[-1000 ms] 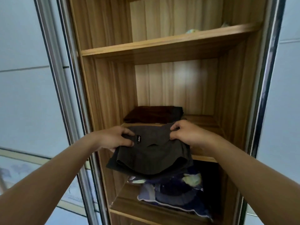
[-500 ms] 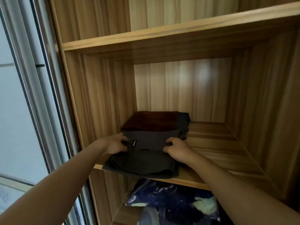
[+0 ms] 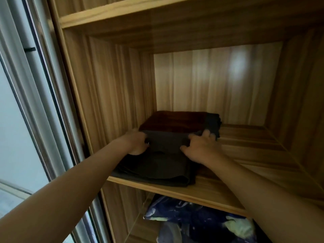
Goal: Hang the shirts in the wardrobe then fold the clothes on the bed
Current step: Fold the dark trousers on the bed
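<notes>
A folded dark grey garment [image 3: 157,165] lies on the front of a wooden wardrobe shelf [image 3: 219,192]. My left hand [image 3: 135,143] grips its far left edge and my right hand [image 3: 201,146] grips its far right edge, fingers curled over the cloth. Its far edge touches a folded dark red garment [image 3: 173,121] that lies further back on the same shelf, with a darker fold showing at its right side.
The shelf runs on to the right of the clothes up to the wardrobe's side wall [image 3: 298,102]. Another shelf [image 3: 140,13] sits overhead. Blue patterned fabric [image 3: 198,220] fills the compartment below. A sliding door frame [image 3: 35,85] stands at the left.
Both hands have carried the grey garment from in front of the wardrobe up onto the shelf and pushed it back against the red garment. The view has moved closer.
</notes>
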The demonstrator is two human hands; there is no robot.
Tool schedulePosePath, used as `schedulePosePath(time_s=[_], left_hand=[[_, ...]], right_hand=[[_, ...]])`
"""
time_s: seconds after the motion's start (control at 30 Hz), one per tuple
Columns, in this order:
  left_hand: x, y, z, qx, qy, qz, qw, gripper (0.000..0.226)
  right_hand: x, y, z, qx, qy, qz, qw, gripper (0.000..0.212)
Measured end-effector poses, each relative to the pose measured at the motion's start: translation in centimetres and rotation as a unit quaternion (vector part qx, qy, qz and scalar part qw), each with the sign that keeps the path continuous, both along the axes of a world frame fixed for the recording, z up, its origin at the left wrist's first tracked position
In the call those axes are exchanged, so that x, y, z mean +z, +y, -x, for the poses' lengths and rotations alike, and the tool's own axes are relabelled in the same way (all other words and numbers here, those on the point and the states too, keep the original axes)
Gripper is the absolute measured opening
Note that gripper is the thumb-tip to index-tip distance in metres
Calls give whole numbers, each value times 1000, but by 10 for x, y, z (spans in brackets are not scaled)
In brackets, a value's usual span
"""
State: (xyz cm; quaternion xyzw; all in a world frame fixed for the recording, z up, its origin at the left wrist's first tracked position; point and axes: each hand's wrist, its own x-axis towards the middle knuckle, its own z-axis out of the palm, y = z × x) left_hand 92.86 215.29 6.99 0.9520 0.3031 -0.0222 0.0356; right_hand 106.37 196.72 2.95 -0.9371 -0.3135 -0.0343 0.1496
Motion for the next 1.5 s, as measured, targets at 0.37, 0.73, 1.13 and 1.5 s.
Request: schedulePosePath(time_s=[0.37, 0.73, 1.13, 1.5], left_hand=[[-45, -5, -4, 3, -12, 72, 997, 91], [-49, 3, -6, -3, -39, 86, 996, 83], [-54, -9, 35, -91, -198, -50, 975, 64], [-53, -8, 64, -93, -102, -12, 990, 59]], right_hand=[[-16, 10, -24, 153, 159, 146, 964, 130], [-22, 36, -5, 66, 128, 106, 984, 110], [-14, -7, 26, 105, 16, -6, 994, 82], [-9, -6, 70, 116, 75, -12, 990, 75]])
